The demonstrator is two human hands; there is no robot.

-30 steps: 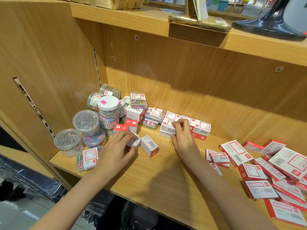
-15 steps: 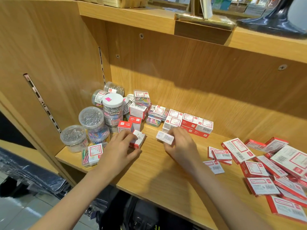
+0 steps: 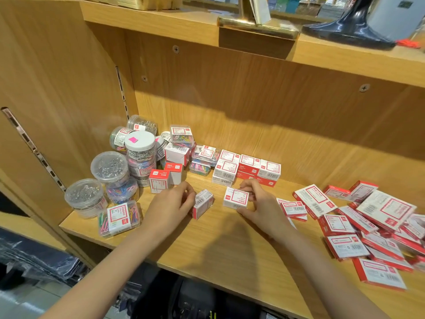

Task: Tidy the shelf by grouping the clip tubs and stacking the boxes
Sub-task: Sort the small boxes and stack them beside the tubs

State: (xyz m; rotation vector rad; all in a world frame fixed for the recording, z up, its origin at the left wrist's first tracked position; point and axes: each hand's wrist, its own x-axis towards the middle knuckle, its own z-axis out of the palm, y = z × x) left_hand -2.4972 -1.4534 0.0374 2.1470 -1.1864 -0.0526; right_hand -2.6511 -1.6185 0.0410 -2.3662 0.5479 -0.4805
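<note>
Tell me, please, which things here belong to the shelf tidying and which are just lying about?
Job:
- round clip tubs
- small box in the left hand
- small box in the right hand
- stacked boxes
- flat packets

Lying about:
- black stand
- brass base

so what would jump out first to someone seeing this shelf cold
Two hands at the middle of the wooden shelf, each holding a small red-and-white box: the left hand grips a tilted box, the right hand a flat box. At the left stands a cluster of clear clip tubs; flat red-and-white packets lie scattered at the right.
</note>
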